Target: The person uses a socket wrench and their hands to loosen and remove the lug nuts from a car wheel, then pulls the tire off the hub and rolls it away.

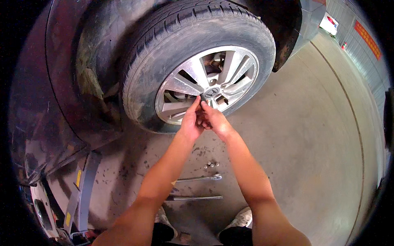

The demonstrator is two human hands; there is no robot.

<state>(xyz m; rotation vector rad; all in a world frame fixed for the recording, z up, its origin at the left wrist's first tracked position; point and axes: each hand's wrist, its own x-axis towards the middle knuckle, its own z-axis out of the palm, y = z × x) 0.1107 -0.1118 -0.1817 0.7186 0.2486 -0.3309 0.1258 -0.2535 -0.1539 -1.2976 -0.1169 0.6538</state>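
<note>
Wheel lies directly ahead of my hands, its centre cap just beyond and rightward. My left hand reaches slightly farther than my right hand. Fingers bunched closely; whether they grip anything, I cannot tell.

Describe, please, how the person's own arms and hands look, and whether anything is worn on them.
The left forearm and right forearm are bare, with no sleeve in view; both narrow toward the wrist. The left hand and right hand are ungloved, and no watch, bracelet or cable shows. Some fingers are partly hidden, so I cannot rule out a ring.
</note>
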